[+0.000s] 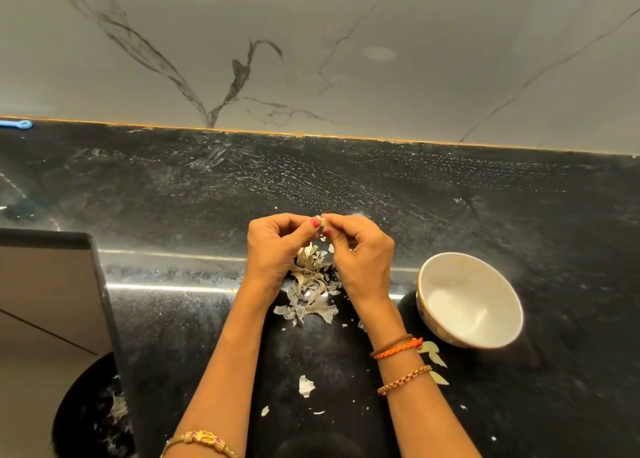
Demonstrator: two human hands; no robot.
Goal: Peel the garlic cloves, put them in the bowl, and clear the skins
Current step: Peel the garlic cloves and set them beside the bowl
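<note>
Both hands meet above the black counter (346,187). My left hand (273,250) and my right hand (363,253) pinch one small pale garlic clove (323,222) between their fingertips. Right under the hands lies a heap of papery garlic skins (310,284). More loose skin scraps (306,385) lie nearer me between my forearms. A white bowl (498,329) stands to the right of my right wrist; I see no cloves inside it.
A marble-patterned wall (311,42) rises behind the counter. The counter's left edge (104,284) drops to the floor, where a dark round bin (93,412) holds skins. Leaf-like scraps (433,352) lie beside the bowl. A blue object (17,124) sits at the far left.
</note>
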